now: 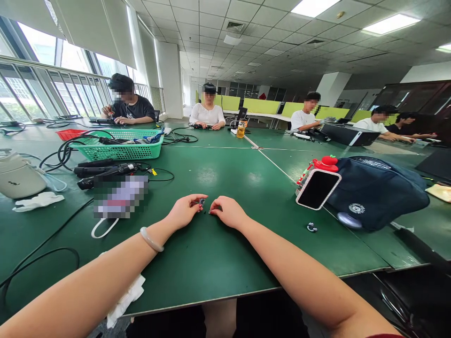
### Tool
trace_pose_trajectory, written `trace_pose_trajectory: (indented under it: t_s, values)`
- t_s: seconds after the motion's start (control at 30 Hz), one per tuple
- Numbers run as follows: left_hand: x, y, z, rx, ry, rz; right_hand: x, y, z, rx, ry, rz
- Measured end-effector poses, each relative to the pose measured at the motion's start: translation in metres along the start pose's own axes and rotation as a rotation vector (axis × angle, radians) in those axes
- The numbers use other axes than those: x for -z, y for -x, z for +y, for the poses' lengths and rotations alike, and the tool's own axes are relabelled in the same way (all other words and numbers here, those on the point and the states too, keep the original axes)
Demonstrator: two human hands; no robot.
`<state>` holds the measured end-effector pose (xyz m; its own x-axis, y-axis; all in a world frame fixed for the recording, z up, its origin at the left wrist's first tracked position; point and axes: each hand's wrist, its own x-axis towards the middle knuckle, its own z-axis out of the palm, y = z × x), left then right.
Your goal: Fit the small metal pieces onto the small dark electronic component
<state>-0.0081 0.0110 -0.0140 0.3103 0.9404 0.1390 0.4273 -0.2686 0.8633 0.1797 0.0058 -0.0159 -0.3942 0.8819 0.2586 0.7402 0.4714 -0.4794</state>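
Over the green table (pixel 225 263), my left hand (pixel 183 212) is closed in a pinch. Between its thumb and fingers is a small dark, speckled piece (pixel 202 202), too small to name. Just to the right, my right hand (pixel 228 212) is also closed, thumb and fingertips together at the table top. A tiny glint shows at its fingertips, but what it is I cannot make out. The two hands are close together and slightly apart. A few tiny dark specks lie on the table below them. A pale bangle (pixel 151 240) circles my left wrist.
To the left are a green basket (pixel 120 151) of cables, black tools (pixel 102 173) and a white bottle (pixel 21 176). On the right, a phone (pixel 319 189) leans by a red-lidded bottle (pixel 326 163) and a dark blue bag (pixel 380 192). Several people sit around the table.
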Motion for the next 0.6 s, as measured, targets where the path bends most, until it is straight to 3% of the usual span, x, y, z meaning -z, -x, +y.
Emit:
trace_pose_trajectory:
  t_s: [0.3,0.6]
  values:
    - [-0.0008,0.0018,0.0040,0.015,-0.006,-0.030,0.0041,0.0004,-0.0021,-0.137,-0.369,0.130]
    - [-0.0047,0.0039,0.0096,0.015,0.176,-0.117,-0.0003,0.0008,-0.0066,-0.179,-0.530,0.151]
